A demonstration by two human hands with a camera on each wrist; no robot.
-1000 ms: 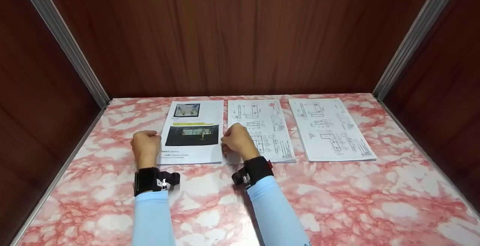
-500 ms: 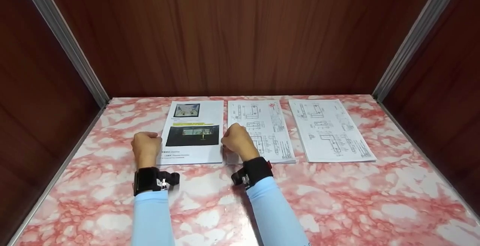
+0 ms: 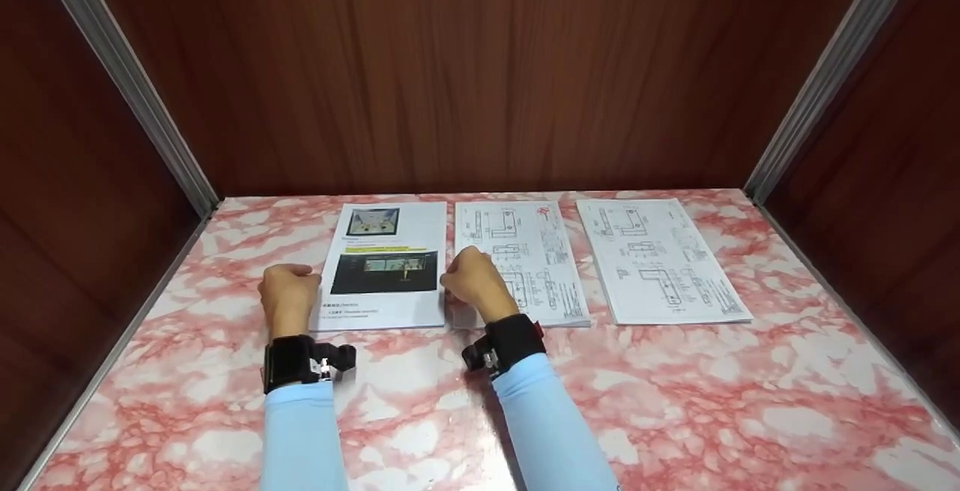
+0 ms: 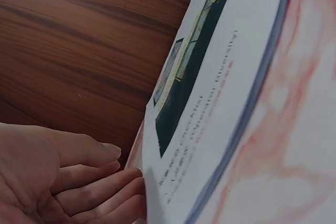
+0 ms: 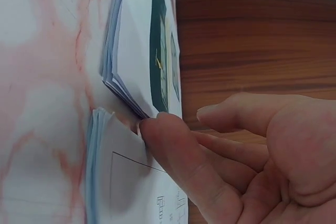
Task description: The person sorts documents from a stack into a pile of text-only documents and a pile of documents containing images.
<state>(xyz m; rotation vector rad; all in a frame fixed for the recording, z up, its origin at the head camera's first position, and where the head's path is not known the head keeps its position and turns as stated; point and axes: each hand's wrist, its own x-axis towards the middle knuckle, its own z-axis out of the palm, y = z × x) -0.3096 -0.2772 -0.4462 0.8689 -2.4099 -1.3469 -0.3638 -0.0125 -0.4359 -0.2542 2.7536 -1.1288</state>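
Photo-printed paper stack [image 3: 386, 272]: flat on the pink-and-white marbled table [image 3: 405, 416], leftmost of three paper stacks, between the two hands. Top sheet bears two dark pictures and a yellow highlighted line.

Left to right, head view:
– Left hand [image 3: 289, 294] at the stack's left edge, black wrist camera [image 3: 289, 363] and light blue sleeve behind it. Only the back of the hand and the thumb side show here. Left wrist view adds the palm side: fingers [image 4: 100, 192] loosely bent, tips against the stack's edge, thumb apart from the page; nothing gripped.
– Right hand [image 3: 478, 281] at the stack's right edge, partly covering the middle drawing stack [image 3: 536, 258]. Knuckles hide the fingertips in the head view. Right wrist view shows the index fingertip at the photo-printed stack's edge, thumb raised well clear of it, remaining fingers loosely curled; no pinch. It also shows a narrow gap between the two stacks, and separate sheet layers at the photo-printed stack's near corner, which the head view does not resolve.
– Right drawing stack [image 3: 664, 262]: slightly skewed, apart from both hands; line drawings on top. Seen in the head view only.

Behind all: brown wood-grain panel [image 3: 480, 71].
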